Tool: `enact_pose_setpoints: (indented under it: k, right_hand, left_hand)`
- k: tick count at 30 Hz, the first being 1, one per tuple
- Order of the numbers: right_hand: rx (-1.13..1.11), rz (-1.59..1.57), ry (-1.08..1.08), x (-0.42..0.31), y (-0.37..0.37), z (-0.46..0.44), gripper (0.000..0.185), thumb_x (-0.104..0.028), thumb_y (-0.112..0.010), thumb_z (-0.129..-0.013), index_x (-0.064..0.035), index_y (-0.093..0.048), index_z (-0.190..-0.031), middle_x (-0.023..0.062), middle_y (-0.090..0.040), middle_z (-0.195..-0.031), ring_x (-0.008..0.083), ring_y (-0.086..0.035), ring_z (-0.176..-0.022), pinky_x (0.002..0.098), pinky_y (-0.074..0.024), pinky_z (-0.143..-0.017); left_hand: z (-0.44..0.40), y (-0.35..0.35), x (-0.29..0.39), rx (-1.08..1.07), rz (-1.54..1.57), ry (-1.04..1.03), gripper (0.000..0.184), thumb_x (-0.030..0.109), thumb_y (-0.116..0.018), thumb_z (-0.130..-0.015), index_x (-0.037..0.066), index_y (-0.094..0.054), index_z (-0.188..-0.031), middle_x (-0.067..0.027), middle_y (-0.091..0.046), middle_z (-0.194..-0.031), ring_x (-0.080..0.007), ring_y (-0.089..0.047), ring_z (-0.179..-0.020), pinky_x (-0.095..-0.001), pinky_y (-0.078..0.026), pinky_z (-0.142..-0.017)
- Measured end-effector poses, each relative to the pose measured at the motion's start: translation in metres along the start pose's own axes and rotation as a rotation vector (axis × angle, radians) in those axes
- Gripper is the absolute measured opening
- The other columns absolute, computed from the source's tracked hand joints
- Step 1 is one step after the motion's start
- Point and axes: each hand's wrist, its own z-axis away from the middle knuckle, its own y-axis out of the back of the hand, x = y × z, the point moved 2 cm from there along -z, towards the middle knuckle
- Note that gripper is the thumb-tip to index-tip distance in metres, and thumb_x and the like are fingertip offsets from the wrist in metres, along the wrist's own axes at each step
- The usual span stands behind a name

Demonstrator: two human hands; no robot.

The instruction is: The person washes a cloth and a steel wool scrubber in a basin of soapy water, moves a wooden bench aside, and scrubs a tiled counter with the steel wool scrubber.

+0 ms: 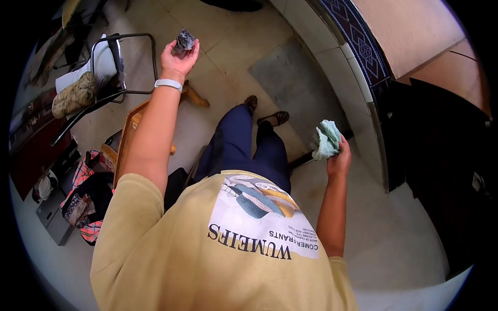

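Observation:
My left hand (pixel 179 61), with a pale band at its wrist, reaches out at the upper left. Its fingers are curled round a dark grey, rough lump (pixel 184 41); I cannot make out whether it is stone, mesh or crumpled cloth. On the other side, my right hand (pixel 340 157) is closed on a crumpled light green cloth (pixel 327 140), which sticks up above the fingers. The two hands are far apart, both held out from my body.
A black-framed chair (pixel 123 65) with a white cushion and a patterned bundle stands at the left. Below it are a wooden piece of furniture (pixel 128 136) and a bright checked bag (pixel 89 179). A tiled ledge (pixel 346 65) curves along the right, beside a dark mat (pixel 298 78).

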Motion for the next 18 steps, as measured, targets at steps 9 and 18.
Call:
enact_pose_setpoints:
  k: [9, 18]
  right_hand:
    - [0.16, -0.088, -0.037, 0.013, -0.007, 0.009, 0.039, -0.005, -0.035, -0.079, 0.0086, -0.045, -0.114, 0.0176, -0.052, -0.111, 0.0263, -0.052, -0.101, 0.0362, -0.0428, -0.088]
    - [0.248, -0.206, -0.081, 0.046, -0.052, -0.007, 0.037, -0.006, -0.035, -0.081, 0.0081, -0.047, -0.113, 0.0184, -0.052, -0.111, 0.0281, -0.052, -0.102, 0.0388, -0.0423, -0.089]
  left_hand:
    - [-0.049, -0.027, -0.038, 0.007, -0.105, 0.127, 0.036, 0.011, -0.05, -0.078, -0.003, -0.041, -0.11, -0.0172, -0.044, -0.114, -0.035, -0.043, -0.108, -0.0448, -0.04, -0.094]
    - [-0.106, -0.036, -0.051, -0.025, -0.298, 0.223, 0.034, 0.01, -0.051, -0.077, -0.003, -0.043, -0.108, -0.018, -0.045, -0.113, -0.0345, -0.045, -0.107, -0.0425, -0.041, -0.092]
